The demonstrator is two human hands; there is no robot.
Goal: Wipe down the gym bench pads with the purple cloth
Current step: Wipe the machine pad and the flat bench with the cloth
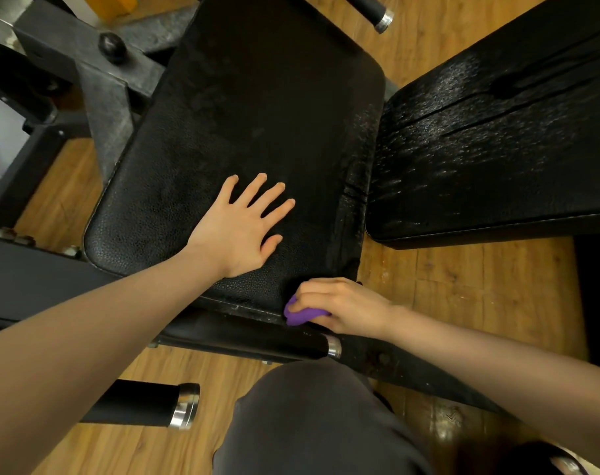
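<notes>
A black leather seat pad fills the middle of the view, with a second black pad to its right showing wet streaks. My left hand lies flat on the seat pad with fingers spread. My right hand grips a bunched purple cloth against the pad's near right corner, at the front edge. Most of the cloth is hidden under my fingers.
A grey steel frame with a round knob stands at the left. Black foam rollers with chrome caps sit below the seat and at the top. The floor is wood plank. My dark trouser leg is at the bottom.
</notes>
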